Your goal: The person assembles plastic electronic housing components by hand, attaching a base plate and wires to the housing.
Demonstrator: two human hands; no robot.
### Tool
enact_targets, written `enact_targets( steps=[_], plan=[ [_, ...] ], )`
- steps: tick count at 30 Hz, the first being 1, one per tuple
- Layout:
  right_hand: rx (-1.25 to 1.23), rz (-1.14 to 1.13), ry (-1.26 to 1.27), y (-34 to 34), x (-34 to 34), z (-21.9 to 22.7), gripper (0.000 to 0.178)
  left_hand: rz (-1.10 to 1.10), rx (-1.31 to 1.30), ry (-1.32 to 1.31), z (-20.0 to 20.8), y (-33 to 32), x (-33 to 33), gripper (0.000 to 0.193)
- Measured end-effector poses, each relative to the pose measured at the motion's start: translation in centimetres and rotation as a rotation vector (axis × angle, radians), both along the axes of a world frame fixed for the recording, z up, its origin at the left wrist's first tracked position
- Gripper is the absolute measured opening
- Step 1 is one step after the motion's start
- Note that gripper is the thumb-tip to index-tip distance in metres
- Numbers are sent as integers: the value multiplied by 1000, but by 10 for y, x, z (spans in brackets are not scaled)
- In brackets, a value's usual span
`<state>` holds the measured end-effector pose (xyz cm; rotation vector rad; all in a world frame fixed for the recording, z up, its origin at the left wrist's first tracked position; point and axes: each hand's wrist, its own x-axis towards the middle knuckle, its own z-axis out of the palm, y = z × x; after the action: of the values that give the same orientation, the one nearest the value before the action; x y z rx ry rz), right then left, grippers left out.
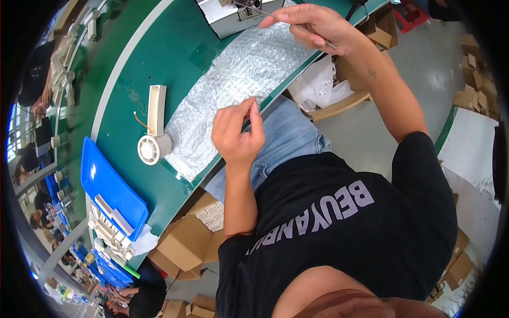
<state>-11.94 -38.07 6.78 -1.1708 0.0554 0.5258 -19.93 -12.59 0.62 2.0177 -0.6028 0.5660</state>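
From the head camera, the right hand [318,25] hangs over the near edge of the green table [177,58], toward the table's right end, its fingers gripping a thin metal tool [331,45] that lies slantwise across the palm; the tool's far tip reaches toward a grey metal machine [222,17], and whether the two touch cannot be told. The left hand [236,135] is held above the middle of the near edge, thumb and forefinger brought close together and the other fingers curled in; whether something small is pinched there cannot be told. Beneath and beyond both hands a crinkled clear plastic sheet [212,106] covers a broad strip of the table along that near edge. Just beside the sheet's left end, toward the far edge, lies a white round-grilled part [150,148] joined to a long, open, trough-like white housing [156,106], with a thin orange wire [141,122] curling out alongside. Near the table's left end a blue tray [106,172] lies askew, with pale strips [117,216] on it and more white pieces [106,232] beside it. Below the near edge stands an open cardboard box [183,244] containing white items.
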Motion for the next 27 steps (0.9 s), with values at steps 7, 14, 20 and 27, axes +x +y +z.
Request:
enact_targets(
  steps=[7,14,20,27],
  plan=[
    [-86,74,-184,3,-3,-14,40,7,13,-7,1,-1,0,15],
    [-73,-25,-161,39,-19,-13,41,12,4,19,1,0,0,15],
    [-41,-68,-130,38,-19,-10,42,-25,17,18,1,1,0,11],
    [-43,72,-77,12,-4,5,45,-1,0,8,-2,-1,1,15]
  ],
)
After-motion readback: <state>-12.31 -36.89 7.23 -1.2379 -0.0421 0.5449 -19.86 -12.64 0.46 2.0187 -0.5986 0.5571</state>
